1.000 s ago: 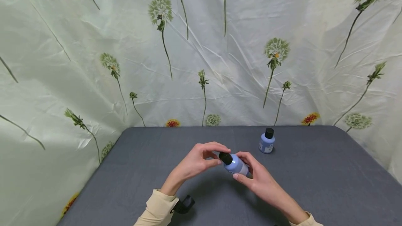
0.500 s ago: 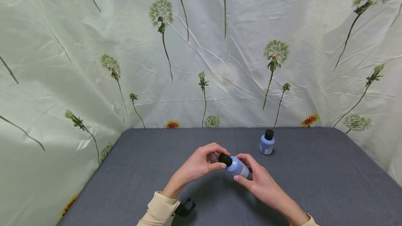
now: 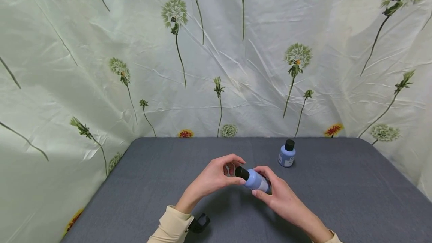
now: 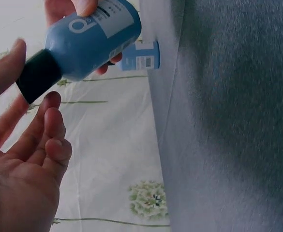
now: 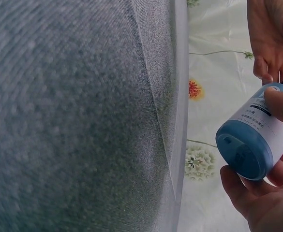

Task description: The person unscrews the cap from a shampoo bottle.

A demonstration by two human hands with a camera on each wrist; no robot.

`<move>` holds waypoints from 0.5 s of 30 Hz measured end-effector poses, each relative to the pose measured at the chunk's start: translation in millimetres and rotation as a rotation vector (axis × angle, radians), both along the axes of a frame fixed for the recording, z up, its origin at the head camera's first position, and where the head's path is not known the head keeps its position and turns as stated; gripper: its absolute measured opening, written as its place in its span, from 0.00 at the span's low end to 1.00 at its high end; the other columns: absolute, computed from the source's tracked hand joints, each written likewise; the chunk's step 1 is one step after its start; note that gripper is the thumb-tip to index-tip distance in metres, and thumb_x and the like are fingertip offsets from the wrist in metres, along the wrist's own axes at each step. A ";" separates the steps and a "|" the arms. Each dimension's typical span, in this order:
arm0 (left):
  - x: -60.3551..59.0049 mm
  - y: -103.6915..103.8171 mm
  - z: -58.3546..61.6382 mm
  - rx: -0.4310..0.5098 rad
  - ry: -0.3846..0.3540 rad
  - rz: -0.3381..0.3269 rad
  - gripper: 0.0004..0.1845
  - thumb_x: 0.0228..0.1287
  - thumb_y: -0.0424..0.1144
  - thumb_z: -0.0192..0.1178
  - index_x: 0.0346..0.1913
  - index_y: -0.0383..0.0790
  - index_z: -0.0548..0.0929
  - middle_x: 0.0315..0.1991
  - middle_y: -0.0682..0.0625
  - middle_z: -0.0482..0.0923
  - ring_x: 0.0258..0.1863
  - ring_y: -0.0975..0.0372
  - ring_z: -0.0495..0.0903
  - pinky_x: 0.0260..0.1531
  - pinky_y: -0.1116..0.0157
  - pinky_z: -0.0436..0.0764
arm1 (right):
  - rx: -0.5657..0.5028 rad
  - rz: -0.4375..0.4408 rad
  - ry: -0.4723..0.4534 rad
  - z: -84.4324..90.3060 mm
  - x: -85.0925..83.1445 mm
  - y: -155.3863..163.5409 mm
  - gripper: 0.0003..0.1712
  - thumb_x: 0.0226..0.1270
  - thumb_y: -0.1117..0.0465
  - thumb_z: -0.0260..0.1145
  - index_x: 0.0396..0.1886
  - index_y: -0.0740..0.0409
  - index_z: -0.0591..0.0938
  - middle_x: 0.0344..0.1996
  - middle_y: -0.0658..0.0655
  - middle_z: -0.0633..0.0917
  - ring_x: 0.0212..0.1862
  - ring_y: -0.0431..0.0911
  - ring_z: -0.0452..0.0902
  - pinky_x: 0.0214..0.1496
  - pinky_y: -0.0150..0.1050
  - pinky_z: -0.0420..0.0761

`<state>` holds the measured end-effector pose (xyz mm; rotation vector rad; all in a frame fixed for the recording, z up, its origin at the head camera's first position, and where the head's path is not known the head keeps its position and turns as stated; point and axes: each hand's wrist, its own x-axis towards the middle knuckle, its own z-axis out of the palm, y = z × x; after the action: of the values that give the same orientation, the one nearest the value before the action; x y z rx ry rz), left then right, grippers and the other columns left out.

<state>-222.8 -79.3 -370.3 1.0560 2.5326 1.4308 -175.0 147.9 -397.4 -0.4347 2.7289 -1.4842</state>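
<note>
Bottle [image 3: 255, 179] slightly lower, cap [image 3: 242, 172] up-left.

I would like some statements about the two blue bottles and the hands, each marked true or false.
1. The right hand holds a blue bottle tilted above the table. True.
2. That bottle's black cap is off and lies on the table. False: the cap is on the bottle's neck, at the fingers of the left hand.
3. A second blue bottle stands upright on the table, beyond the hands. True.
4. The second bottle has a white cap. False: its cap is black.
5. The left hand rests flat on the table. False: it is raised, with its fingers at the held bottle's cap.
</note>
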 end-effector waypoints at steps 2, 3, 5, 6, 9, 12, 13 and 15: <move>-0.3 -2.2 1.1 0.007 0.000 -0.042 0.24 0.58 0.44 0.73 0.58 0.58 0.80 0.48 0.61 0.78 0.41 0.61 0.76 0.36 0.65 0.77 | -0.002 0.010 -0.002 -0.2 -0.1 0.0 0.29 0.61 0.61 0.73 0.60 0.48 0.72 0.55 0.52 0.79 0.55 0.48 0.74 0.58 0.56 0.72; -0.4 -3.5 1.7 0.019 -0.002 -0.071 0.25 0.59 0.41 0.72 0.59 0.57 0.79 0.53 0.60 0.78 0.45 0.61 0.76 0.39 0.64 0.78 | -0.002 0.017 -0.002 -0.5 -0.2 0.1 0.29 0.61 0.61 0.73 0.61 0.49 0.72 0.56 0.53 0.79 0.55 0.48 0.74 0.57 0.56 0.72; -0.3 -5.6 2.8 0.042 -0.005 -0.130 0.25 0.61 0.35 0.70 0.60 0.53 0.80 0.59 0.57 0.75 0.52 0.62 0.75 0.42 0.63 0.79 | -0.007 0.032 0.000 -1.7 0.3 0.6 0.29 0.62 0.61 0.73 0.61 0.48 0.72 0.55 0.52 0.79 0.54 0.48 0.74 0.56 0.54 0.72; -0.1 -6.5 3.3 0.054 -0.004 -0.156 0.24 0.61 0.32 0.69 0.60 0.51 0.81 0.61 0.55 0.75 0.54 0.63 0.74 0.44 0.63 0.79 | -0.010 0.038 0.002 -2.2 0.5 0.8 0.29 0.62 0.61 0.73 0.61 0.48 0.71 0.55 0.52 0.79 0.54 0.48 0.74 0.56 0.54 0.72; -0.1 -7.4 4.2 0.074 0.003 -0.207 0.20 0.62 0.26 0.65 0.56 0.46 0.83 0.61 0.51 0.75 0.58 0.63 0.73 0.45 0.63 0.79 | -0.009 0.041 0.005 -3.4 0.8 1.4 0.29 0.62 0.60 0.73 0.61 0.47 0.71 0.55 0.52 0.79 0.53 0.47 0.74 0.54 0.52 0.72; -0.5 -6.9 4.7 0.075 0.012 -0.223 0.19 0.62 0.23 0.63 0.53 0.45 0.84 0.58 0.51 0.76 0.56 0.63 0.74 0.43 0.63 0.79 | -0.009 0.035 0.007 -3.3 0.2 1.7 0.30 0.61 0.59 0.73 0.61 0.48 0.71 0.55 0.52 0.79 0.53 0.48 0.74 0.54 0.52 0.72; -0.7 -6.7 4.8 0.072 0.016 -0.222 0.19 0.62 0.22 0.63 0.52 0.45 0.85 0.57 0.52 0.77 0.56 0.63 0.74 0.43 0.63 0.79 | -0.008 0.035 0.007 -3.1 0.1 1.7 0.30 0.61 0.59 0.73 0.61 0.48 0.71 0.55 0.52 0.79 0.53 0.48 0.74 0.54 0.52 0.72; -1.0 -6.5 4.9 0.069 0.020 -0.218 0.19 0.61 0.21 0.63 0.50 0.45 0.85 0.55 0.53 0.78 0.54 0.63 0.75 0.42 0.63 0.79 | -0.007 0.041 0.011 -2.8 -0.3 1.9 0.30 0.62 0.59 0.73 0.61 0.48 0.71 0.55 0.52 0.79 0.53 0.48 0.74 0.54 0.52 0.72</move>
<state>-223.8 -85.7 -365.5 1.3168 2.3090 1.4629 -175.4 149.9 -400.2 -0.4973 2.7069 -1.4866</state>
